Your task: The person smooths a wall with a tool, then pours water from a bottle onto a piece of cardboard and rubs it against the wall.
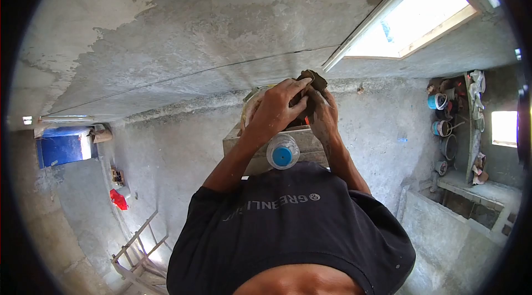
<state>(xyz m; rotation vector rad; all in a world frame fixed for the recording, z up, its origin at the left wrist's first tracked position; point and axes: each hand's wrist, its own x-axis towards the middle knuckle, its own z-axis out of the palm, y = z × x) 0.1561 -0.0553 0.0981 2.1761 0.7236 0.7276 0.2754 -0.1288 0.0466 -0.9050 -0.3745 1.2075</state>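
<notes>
Both hands meet in front of my chest on a dark, wet-looking lump of clay or mortar (316, 80). My left hand (281, 104) has its fingers bent against the lump's near left side. My right hand (324, 111), smeared with grey-brown material, is curled around its right side. Between the fingers, part of the lump is hidden. Just below the hands stands a clear plastic bottle with a blue cap (282, 155), close to my shirt. Behind it is a grey box-like stand (235, 145). A pale rounded object (250, 108), partly covered by my left hand, sits on the stand.
A bare grey wall with a window (410, 15) rises ahead. Several buckets (440, 127) stand by a shelf at the right. A ladder-like wooden frame (141, 250) is at lower left, with a red item (118, 199) on the floor beyond it.
</notes>
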